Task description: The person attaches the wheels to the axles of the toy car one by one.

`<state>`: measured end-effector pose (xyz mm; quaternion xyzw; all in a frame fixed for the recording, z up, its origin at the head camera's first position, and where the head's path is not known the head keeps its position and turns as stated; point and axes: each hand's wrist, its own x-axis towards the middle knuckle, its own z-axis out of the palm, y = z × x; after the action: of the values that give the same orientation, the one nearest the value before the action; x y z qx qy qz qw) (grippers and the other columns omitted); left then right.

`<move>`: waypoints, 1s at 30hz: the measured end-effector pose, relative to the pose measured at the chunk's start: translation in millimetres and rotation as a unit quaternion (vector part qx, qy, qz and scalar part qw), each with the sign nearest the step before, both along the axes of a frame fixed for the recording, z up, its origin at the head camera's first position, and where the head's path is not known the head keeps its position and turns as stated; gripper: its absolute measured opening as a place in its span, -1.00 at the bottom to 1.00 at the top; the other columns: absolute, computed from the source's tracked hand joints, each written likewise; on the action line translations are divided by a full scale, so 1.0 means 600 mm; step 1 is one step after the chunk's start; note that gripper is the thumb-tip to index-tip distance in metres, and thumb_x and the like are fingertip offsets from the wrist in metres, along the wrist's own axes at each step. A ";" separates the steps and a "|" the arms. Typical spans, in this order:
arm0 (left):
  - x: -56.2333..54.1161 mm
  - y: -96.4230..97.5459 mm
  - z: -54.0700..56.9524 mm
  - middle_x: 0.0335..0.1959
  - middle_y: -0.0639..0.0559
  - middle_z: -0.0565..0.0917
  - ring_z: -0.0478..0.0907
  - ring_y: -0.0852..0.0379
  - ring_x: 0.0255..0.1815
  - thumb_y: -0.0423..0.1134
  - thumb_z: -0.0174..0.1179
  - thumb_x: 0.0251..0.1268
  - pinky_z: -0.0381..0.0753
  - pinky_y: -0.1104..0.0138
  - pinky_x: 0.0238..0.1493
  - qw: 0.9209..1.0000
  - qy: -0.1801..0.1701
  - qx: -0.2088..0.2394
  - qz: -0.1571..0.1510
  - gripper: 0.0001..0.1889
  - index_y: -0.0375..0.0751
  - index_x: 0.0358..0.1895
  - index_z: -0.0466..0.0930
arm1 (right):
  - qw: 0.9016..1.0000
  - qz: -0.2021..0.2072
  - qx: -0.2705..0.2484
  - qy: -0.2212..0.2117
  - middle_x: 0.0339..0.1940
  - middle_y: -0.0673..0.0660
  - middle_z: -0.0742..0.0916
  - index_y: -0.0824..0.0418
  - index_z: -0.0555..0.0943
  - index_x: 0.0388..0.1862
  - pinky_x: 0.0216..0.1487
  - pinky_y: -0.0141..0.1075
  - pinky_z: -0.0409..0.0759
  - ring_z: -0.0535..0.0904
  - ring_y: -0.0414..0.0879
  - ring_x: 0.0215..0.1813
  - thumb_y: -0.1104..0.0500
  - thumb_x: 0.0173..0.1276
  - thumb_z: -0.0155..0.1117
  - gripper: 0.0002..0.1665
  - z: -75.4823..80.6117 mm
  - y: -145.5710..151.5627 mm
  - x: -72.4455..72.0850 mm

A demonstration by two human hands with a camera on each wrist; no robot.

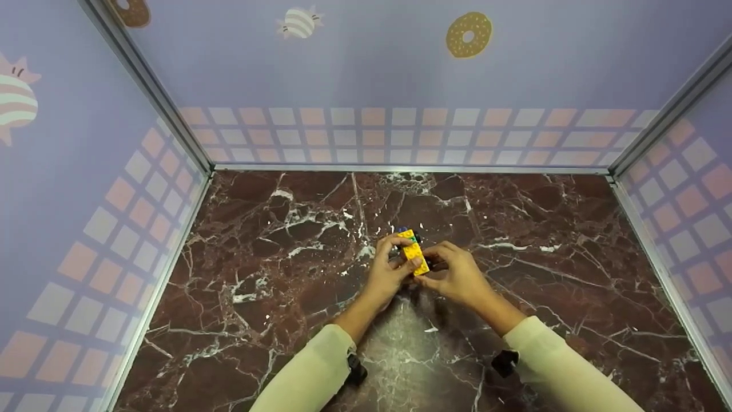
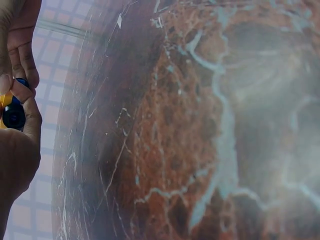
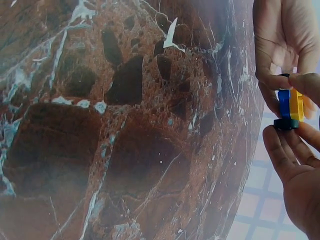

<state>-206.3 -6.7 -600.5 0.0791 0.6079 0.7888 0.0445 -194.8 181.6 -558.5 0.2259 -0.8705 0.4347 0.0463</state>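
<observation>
Both hands meet at a small toy-brick car, with a yellow studded brick [image 1: 416, 252] on top. The right wrist view shows a blue layer [image 3: 284, 103] against the yellow, and black wheels [image 3: 286, 123] at the sides. My left hand [image 1: 384, 276] grips the yellow brick, thumb and fingers across its top. From the other side, my right hand [image 1: 459, 277] holds the car with thumb and fingers, its fingertips at a wheel. Another black wheel [image 2: 13, 116] shows between the hands in the left wrist view. Fingers hide much of the car's underside.
A dark red marbled tabletop [image 1: 286, 320] with white veins lies beneath the hands. Purple panels [image 1: 377, 63] with printed sweets and checks enclose the back and sides. A small white scrap [image 3: 171, 34] lies on the tabletop.
</observation>
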 end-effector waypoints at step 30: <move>0.000 -0.014 -0.005 0.54 -0.28 0.25 0.75 -0.09 0.09 -0.37 0.42 0.51 0.93 0.14 -0.06 0.997 0.002 -0.075 -0.033 -0.32 -0.20 0.59 0.36 | 0.999 -0.025 0.038 0.023 -0.05 0.25 0.76 0.38 0.73 0.11 0.02 -0.10 0.93 0.82 0.13 -0.07 0.31 0.19 0.69 -0.49 -0.021 0.005 0.000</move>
<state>-206.4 -15.1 -603.6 0.0969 0.6622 0.7392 0.0751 -195.0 184.7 -571.1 0.2151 -0.8908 0.3944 0.0686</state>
